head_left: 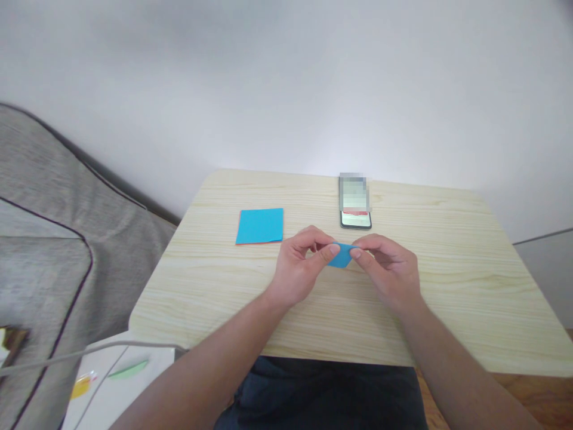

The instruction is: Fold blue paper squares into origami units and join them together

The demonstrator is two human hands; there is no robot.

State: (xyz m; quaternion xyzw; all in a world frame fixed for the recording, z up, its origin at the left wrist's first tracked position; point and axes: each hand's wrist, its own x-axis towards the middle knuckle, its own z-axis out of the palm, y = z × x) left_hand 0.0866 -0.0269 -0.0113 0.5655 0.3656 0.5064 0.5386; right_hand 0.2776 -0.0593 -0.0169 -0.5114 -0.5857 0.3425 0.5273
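A small folded piece of blue paper point(342, 257) is held just above the table, between both hands. My left hand point(301, 263) pinches its left side with thumb and forefinger. On the other side, my right hand point(390, 266) grips the upper right corner in a similar pinch. The fingers hide parts of the paper, so its full shape cannot be made out. To the left of my hands lies a flat stack of square paper point(260, 226), blue on top with a thin orange-red edge showing beneath.
A phone point(356, 220) with a lit screen lies beyond my hands on the light wooden table point(215, 298), which stands against a white wall point(277, 89). At left are a grey sofa point(116, 251) and a white cabinet point(147, 382), with a cable point(111, 344) crossing it.
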